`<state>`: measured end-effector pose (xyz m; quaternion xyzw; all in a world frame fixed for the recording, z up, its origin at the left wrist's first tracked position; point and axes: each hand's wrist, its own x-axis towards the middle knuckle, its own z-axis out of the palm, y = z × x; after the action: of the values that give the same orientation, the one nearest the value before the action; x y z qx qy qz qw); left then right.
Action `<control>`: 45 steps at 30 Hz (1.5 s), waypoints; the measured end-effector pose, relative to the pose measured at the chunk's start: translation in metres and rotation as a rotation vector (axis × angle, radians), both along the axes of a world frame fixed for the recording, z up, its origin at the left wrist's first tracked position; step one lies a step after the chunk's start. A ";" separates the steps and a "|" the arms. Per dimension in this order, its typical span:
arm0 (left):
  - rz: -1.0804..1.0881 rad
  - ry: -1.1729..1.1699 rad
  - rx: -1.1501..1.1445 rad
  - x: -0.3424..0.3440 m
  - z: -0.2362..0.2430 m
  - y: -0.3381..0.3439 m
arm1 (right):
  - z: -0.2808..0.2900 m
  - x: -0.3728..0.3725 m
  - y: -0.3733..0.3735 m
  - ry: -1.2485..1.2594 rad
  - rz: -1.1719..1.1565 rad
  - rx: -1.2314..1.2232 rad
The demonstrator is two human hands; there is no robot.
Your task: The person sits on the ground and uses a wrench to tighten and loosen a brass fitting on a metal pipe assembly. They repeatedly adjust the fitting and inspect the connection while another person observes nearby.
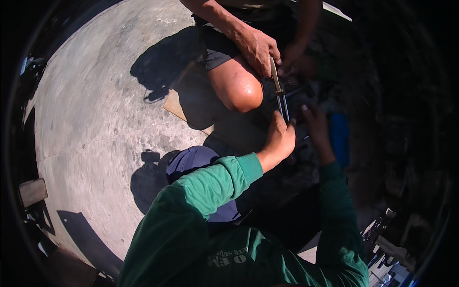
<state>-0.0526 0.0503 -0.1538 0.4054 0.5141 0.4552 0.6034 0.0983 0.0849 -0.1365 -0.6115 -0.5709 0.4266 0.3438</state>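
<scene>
My left hand (281,137) is closed on the near end of a long, narrow metal tool (278,91), with two shiny parallel bars and a tan upper part. Its exact kind is unclear. A co-worker's hand (258,48) grips the far end, so both of us hold it. In deep shadow to the right, my right hand (316,125) has its visible digits stretched forward and shows nothing held. The co-worker's other hand (292,57) is dim, beside the tool's far end. Dark parts on the ground below are hard to make out.
Close by my right wrist is a blue object (339,138) in shadow. The co-worker's bare knee (242,94) borders the work on the left. A tan flat board (175,105) lies on the sunlit concrete floor (91,110). A wooden block (33,192) is at far left.
</scene>
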 end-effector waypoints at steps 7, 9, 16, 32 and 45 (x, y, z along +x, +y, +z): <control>-0.053 0.125 0.143 -0.003 -0.005 -0.018 | 0.030 -0.026 0.033 0.086 -0.031 0.089; -0.043 0.270 0.177 -0.009 0.009 -0.019 | 0.029 -0.024 0.034 0.195 -0.008 0.025; -0.047 0.235 0.210 -0.012 0.005 -0.014 | 0.035 -0.032 0.031 0.254 -0.056 0.020; -0.120 0.186 0.073 -0.017 -0.014 -0.004 | 0.044 -0.034 0.050 0.189 0.058 -0.081; -0.095 0.172 0.134 -0.015 -0.018 -0.007 | 0.042 -0.013 0.056 0.240 0.078 -0.167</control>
<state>-0.0674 0.0437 -0.1720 0.5063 0.5126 0.4229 0.5496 0.0854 0.1410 -0.0948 -0.5599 -0.5117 0.5557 0.3404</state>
